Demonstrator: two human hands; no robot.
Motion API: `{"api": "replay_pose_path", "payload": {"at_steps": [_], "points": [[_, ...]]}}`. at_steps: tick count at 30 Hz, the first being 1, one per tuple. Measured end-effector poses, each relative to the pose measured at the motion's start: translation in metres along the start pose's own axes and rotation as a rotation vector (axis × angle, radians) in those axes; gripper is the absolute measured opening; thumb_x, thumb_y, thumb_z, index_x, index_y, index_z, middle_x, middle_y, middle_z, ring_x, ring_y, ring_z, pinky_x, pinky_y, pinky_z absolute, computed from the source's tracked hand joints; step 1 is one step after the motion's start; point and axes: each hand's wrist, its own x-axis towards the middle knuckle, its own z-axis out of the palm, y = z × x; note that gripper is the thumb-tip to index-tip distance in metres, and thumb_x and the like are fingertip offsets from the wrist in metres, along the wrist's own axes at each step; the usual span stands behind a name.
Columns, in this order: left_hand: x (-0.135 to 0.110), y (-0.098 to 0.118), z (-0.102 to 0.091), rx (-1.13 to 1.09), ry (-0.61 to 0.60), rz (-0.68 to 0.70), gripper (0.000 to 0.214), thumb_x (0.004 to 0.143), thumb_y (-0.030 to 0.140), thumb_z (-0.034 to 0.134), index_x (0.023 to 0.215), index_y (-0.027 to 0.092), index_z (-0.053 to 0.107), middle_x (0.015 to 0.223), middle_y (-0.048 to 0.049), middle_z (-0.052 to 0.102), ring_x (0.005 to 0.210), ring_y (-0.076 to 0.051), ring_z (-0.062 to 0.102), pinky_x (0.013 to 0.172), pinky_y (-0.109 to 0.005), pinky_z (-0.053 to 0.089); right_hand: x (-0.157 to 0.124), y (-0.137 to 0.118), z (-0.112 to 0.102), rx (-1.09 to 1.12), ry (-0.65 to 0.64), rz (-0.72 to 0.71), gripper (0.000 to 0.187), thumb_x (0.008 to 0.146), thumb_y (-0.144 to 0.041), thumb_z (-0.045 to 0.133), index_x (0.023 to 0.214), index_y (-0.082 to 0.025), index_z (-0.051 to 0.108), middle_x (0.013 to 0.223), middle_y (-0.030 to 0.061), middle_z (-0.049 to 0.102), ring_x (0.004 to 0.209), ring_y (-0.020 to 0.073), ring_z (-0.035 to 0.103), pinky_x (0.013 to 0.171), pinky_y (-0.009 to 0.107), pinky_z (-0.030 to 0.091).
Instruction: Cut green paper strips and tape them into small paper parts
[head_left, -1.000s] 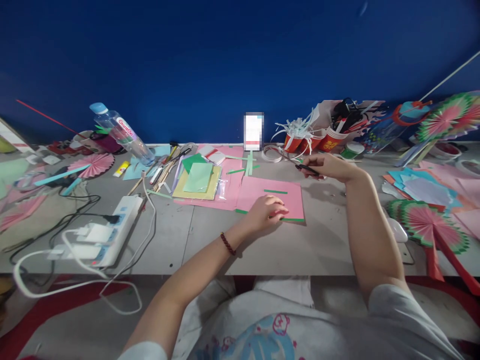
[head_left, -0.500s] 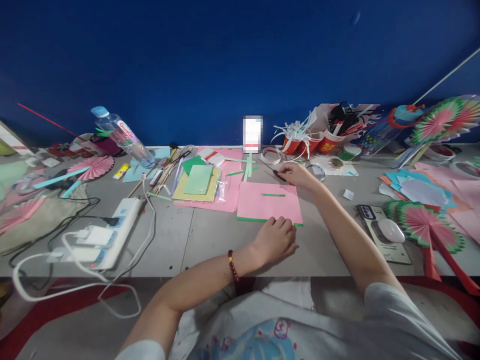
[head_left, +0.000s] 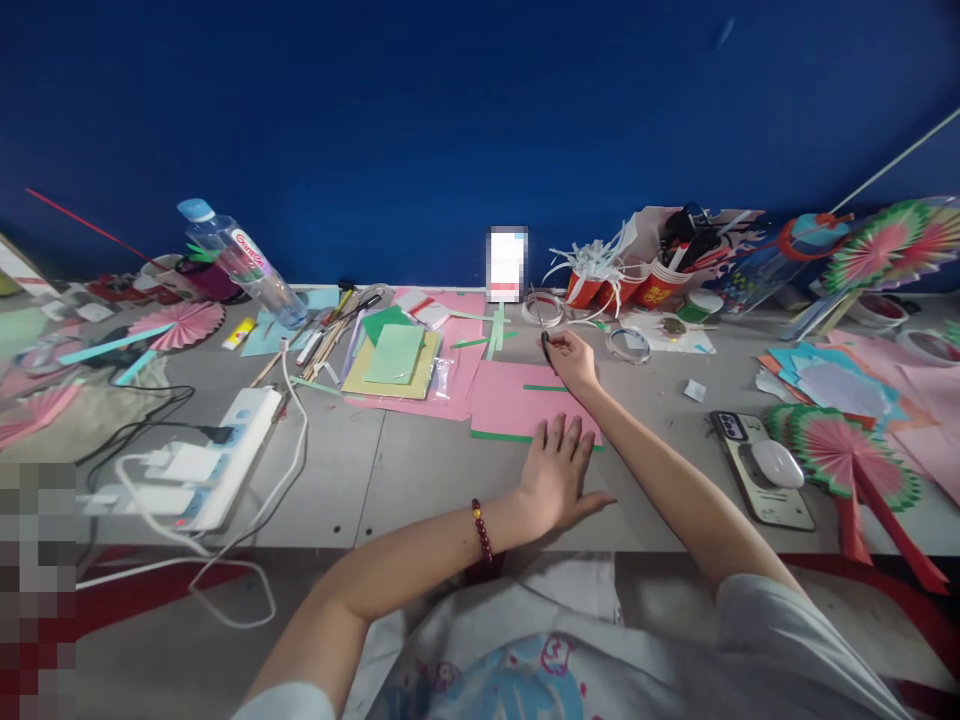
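Observation:
My left hand lies palm down with its fingers spread, the fingertips on the front edge of a pink sheet of paper. A green strip runs along that front edge. Farther back, my right hand is closed around what look like black-handled scissors, their thin tip pointing away toward the wall; the blades are hard to make out. A loose green paper strip rests on the pink sheet, its right end near my right wrist. Several pale green strips lie just behind the sheet.
To the left are stacked coloured papers, a power strip with cables and a leaning bottle. Tape rolls and red paper cups stand behind. A phone with a mouse and folded paper fans lie right.
My left hand has uncurled and spread its fingers over the sheet's front edge. My right hand has shifted slightly left, and the scissors have turned to point more away from me.

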Motion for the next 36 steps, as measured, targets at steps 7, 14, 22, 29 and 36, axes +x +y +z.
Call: {"api": "replay_pose_path", "payload": {"at_steps": [7, 14, 22, 29, 36], "points": [[-0.005, -0.005, 0.002, -0.081, -0.045, 0.058, 0.088, 0.082, 0.075, 0.036, 0.146, 0.014, 0.034, 0.154, -0.0181, 0.029, 0.142, -0.042, 0.02, 0.113, -0.059, 0.016, 0.001, -0.002, 0.0, 0.017, -0.005, 0.009, 0.04, 0.062, -0.056, 0.07, 0.068, -0.02, 0.055, 0.057, -0.0036, 0.048, 0.048, 0.0089, 0.038, 0.043, 0.023, 0.031], [-0.007, -0.006, -0.002, -0.091, -0.046, 0.067, 0.081, 0.083, 0.07, 0.043, 0.141, 0.013, 0.04, 0.154, -0.0197, 0.029, 0.143, -0.041, 0.021, 0.113, -0.058, 0.017, 0.002, 0.001, 0.0, -0.001, -0.032, 0.031, 0.039, 0.063, -0.057, 0.067, 0.07, -0.02, 0.056, 0.056, -0.0042, 0.047, 0.047, 0.0093, 0.037, 0.044, 0.023, 0.032], [-0.007, -0.006, -0.003, -0.086, -0.066, 0.071, 0.088, 0.082, 0.071, 0.042, 0.145, 0.01, 0.033, 0.154, -0.0197, 0.029, 0.143, -0.041, 0.018, 0.114, -0.059, 0.015, 0.0, 0.0, -0.001, -0.037, -0.04, 0.012, 0.041, 0.063, -0.059, 0.067, 0.069, -0.02, 0.056, 0.058, -0.0031, 0.05, 0.049, 0.01, 0.04, 0.045, 0.023, 0.034], [-0.009, -0.014, -0.011, -0.1, -0.044, 0.143, 0.074, 0.08, 0.066, 0.051, 0.137, 0.019, 0.045, 0.151, -0.0168, 0.033, 0.141, -0.041, 0.024, 0.111, -0.06, 0.019, 0.001, 0.001, -0.001, -0.03, -0.045, 0.019, 0.042, 0.063, -0.059, 0.069, 0.069, -0.02, 0.055, 0.055, -0.0035, 0.05, 0.045, 0.0095, 0.04, 0.043, 0.023, 0.033], [-0.01, -0.003, -0.01, -0.03, 0.097, 0.279, 0.05, 0.091, 0.049, 0.041, 0.112, 0.009, 0.063, 0.115, -0.0162, 0.06, 0.116, -0.028, 0.051, 0.108, -0.041, 0.033, 0.003, 0.005, 0.0, -0.034, -0.041, -0.007, 0.04, 0.064, -0.058, 0.069, 0.07, -0.02, 0.057, 0.056, -0.0034, 0.051, 0.046, 0.0093, 0.041, 0.043, 0.023, 0.033]]}}
